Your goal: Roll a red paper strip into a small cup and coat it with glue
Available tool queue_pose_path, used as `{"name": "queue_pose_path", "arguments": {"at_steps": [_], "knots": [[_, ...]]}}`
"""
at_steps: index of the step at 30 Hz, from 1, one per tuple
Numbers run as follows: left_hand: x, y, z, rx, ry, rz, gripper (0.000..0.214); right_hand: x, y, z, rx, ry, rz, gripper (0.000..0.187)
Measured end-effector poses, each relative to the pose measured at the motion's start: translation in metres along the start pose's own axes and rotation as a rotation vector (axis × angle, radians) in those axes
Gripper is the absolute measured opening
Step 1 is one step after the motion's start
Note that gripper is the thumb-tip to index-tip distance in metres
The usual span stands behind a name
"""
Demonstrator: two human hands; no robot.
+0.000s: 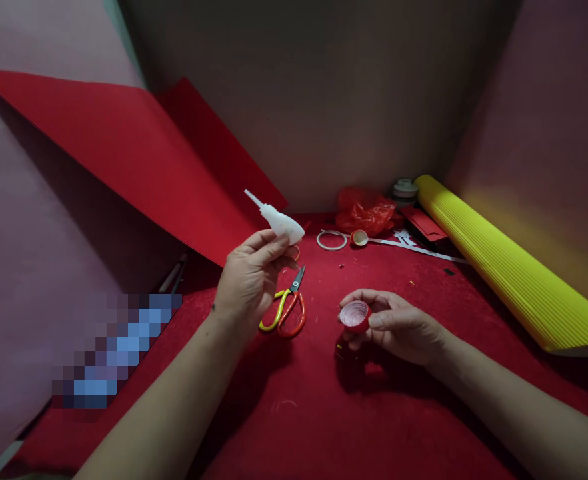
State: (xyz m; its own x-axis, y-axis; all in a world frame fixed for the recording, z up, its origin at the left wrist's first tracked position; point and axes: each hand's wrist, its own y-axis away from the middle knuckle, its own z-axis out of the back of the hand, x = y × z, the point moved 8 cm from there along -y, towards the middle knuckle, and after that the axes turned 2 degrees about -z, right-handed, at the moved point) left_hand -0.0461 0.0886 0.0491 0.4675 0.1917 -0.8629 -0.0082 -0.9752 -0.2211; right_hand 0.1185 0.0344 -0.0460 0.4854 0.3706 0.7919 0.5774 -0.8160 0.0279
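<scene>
My left hand is raised above the red cloth and closed around a small white glue bottle, whose thin nozzle points up and to the left. My right hand sits lower at the centre, fingers pinched on a red bottle cap with its ribbed white inside turned toward me. Scissors with yellow and orange handles lie on the cloth between the two hands, just under my left hand.
A large red sheet leans at the left. A yellow corrugated roll lies along the right. At the back lie a white ring, another cap, a red plastic bag, white paper strips and tape rolls.
</scene>
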Motion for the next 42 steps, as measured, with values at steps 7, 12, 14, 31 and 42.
{"name": "queue_pose_path", "arguments": {"at_steps": [7, 12, 14, 31, 42], "knots": [[-0.046, -0.001, -0.034, 0.092, -0.571, -0.178, 0.007, -0.002, 0.000, 0.001, 0.018, 0.010, 0.006, 0.036], [-0.075, 0.004, -0.061, 0.110, -0.736, -0.336, 0.009, -0.002, -0.001, 0.000, 0.038, -0.006, 0.013, 0.037], [-0.083, 0.006, -0.069, 0.115, -0.763, -0.375, 0.008, -0.002, -0.002, 0.000, 0.047, -0.001, 0.020, 0.036], [-0.083, 0.013, -0.107, 0.294, -0.619, -0.204, 0.009, 0.004, -0.002, -0.005, 0.088, -0.003, 0.041, 0.025], [-0.013, 0.015, -0.060, 0.371, -0.273, 0.242, 0.014, 0.005, 0.001, -0.005, 0.089, -0.004, 0.041, 0.030]]}}
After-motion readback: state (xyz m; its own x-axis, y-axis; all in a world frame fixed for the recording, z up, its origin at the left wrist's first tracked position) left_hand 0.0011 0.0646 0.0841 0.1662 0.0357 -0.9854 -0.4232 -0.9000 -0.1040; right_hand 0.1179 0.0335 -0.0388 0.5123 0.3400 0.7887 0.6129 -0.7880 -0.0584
